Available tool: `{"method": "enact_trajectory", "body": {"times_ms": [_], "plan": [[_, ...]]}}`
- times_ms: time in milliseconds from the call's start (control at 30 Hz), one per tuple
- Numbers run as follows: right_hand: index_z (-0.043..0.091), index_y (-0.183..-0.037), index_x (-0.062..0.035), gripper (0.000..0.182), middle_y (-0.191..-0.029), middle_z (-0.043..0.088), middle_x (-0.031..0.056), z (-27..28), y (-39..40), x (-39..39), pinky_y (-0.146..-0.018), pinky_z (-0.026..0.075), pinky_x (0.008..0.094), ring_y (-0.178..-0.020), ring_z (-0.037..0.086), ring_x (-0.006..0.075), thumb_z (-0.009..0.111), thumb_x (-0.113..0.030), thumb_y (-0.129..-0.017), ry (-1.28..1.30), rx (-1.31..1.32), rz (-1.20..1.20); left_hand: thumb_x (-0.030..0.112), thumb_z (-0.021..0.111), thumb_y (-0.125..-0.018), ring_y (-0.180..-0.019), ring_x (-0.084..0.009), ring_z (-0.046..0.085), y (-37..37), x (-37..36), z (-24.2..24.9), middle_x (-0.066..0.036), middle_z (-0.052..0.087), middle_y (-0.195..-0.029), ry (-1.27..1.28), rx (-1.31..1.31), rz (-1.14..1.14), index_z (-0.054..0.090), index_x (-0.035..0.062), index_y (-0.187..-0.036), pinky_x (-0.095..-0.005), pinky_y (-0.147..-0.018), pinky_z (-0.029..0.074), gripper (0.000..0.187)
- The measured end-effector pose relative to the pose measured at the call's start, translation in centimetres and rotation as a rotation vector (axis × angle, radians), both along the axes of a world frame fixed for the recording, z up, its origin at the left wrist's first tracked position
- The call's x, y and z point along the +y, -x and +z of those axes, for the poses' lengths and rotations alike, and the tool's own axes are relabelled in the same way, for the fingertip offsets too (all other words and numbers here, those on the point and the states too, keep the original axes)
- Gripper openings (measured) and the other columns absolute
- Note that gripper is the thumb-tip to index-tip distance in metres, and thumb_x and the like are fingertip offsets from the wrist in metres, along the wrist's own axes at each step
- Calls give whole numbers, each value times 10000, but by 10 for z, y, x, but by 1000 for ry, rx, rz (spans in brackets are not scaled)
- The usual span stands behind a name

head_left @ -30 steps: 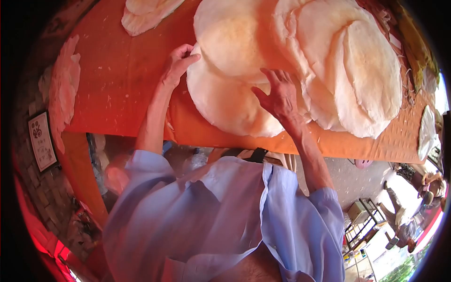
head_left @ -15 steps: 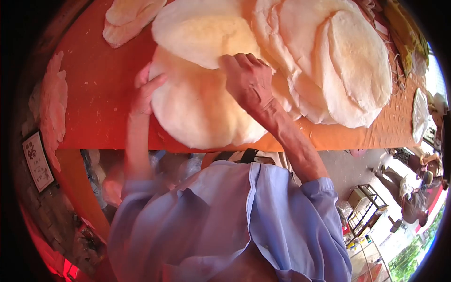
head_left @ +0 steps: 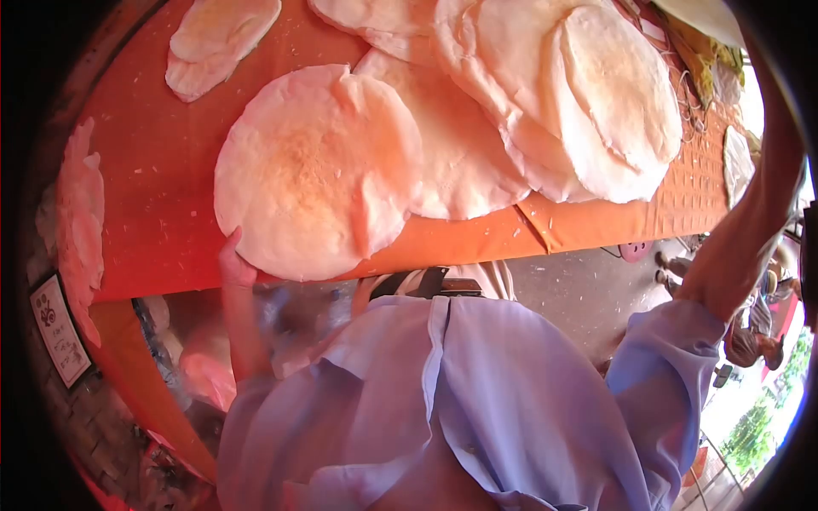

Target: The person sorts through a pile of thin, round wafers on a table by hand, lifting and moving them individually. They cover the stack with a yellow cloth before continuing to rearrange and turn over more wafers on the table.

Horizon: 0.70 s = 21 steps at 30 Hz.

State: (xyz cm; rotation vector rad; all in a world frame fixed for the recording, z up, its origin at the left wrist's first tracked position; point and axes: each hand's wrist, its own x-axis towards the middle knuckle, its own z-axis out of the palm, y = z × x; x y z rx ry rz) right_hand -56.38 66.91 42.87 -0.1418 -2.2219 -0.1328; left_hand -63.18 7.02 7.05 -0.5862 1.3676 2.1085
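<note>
L hand (head_left: 238, 266) grips edge of round white sheet (head_left: 298, 170) — on desk (head_left: 170, 204), nr front. R hand out of pic, can't tell if open. Framed sign (head_left: 60, 330) — writing too small.

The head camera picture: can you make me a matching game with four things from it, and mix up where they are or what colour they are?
Things:
1. Left hand
2. Shirt
3. Framed sign
4. Table cover

Places and colours:
A. Orange-red
B. Mostly white
C. At the near left edge of a pale round sheet
D. Bluish purple

Right pairs: 1-C, 2-D, 3-B, 4-A
</note>
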Motion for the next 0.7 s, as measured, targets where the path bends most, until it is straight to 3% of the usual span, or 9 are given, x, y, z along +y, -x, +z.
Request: {"method": "enact_trajectory", "body": {"times_ms": [100, 167, 200, 267, 333, 433, 500, 600, 700], "plan": [[672, -1044, -95, 138, -954, 684, 73, -36, -61, -27, -741, 531, 362, -798, 658, 227, 565, -140, -970, -100, -322, -49, 224, 654, -884, -1300, -332, 493, -22, 6, 8, -141, 511, -1418, -112, -6, -39, 377, 17, -1453, -490, -1090, 403, 666], [640, -902, -101, 95, -793, 629, 100, -100, -86, -22, -644, 527, 439, -770, 641, 293, 586, -112, -824, -236, -522, -102, 206, 624, -898, -1304, -330, 491, -24, 4, 6, -145, 510, -1422, -149, 8, -45, 388, 4, -1448, -473, -1104, 390, 631], [677, -1127, -110, 236, -957, 673, 134, -133, -100, -22, -805, 524, 424, -887, 651, 317, 590, -163, -913, -74, -865, -232, 196, 609, -905, -1306, -330, 490, -26, 3, 5, -147, 509, -1424, -168, 13, -46, 393, -3, -1445, -464, -1112, 383, 614], [656, -1059, -83, 292, -919, 666, 164, -203, -131, -46, -730, 532, 454, -856, 646, 333, 681, -297, -861, 151, -960, -190, 184, 619, -883, -1291, -332, 504, -27, 14, 19, -145, 519, -1409, -159, 17, -14, 389, 12, -1446, -486, -1095, 403, 633], [668, -1129, -73, 439, -913, 685, 195, -223, -131, -91, -706, 528, 434, -831, 659, 368, 750, -365, -811, 978, -1080, -16, 159, 588, -884, -1265, -333, 530, -24, 32, 38, -157, 538, -1386, -157, 61, 32, 400, 4, -1436, -494, -1082, 423, 603], [568, -1306, -11, 638, -1074, 692, 195, -271, -125, -153, -823, 541, 367, -957, 684, 268, 662, -491, -896, 1613, -1001, 77, 142, 552, -905, -1249, -325, 545, -25, 51, 73, -172, 553, -1364, -261, 73, 61, 437, -38, -1395, -484, -1083, 426, 534], [512, -1351, -26, 690, -1110, 660, 188, -282, -106, -179, -779, 539, 374, -912, 676, 279, 620, -541, -905, 2518, -794, 141, 146, 507, -935, -1265, -327, 532, -36, 64, 94, -183, 545, -1375, -225, 106, 122, 446, -62, -1383, -478, -1099, 403, 497], [497, -1358, -55, 686, -1120, 617, 171, -280, -78, -198, -731, 532, 378, -888, 658, 278, 620, -548, -898, 2834, -617, 177, 143, 492, -944, -1365, -339, 433, -54, 80, 125, -180, 474, -1460, -226, 140, 164, 386, -31, -1451, -501, -1158, 315, 546], [528, -1307, -54, 662, -1103, 593, 145, -292, -51, -203, -708, 522, 377, -891, 639, 282, 618, -560, -890, 2509, -718, 240, 135, 486, -951, -1387, -337, 400, -57, 77, 142, -181, 453, -1476, -621, 208, -77, 380, -27, -1456, -502, -1169, 292, 541]]}}
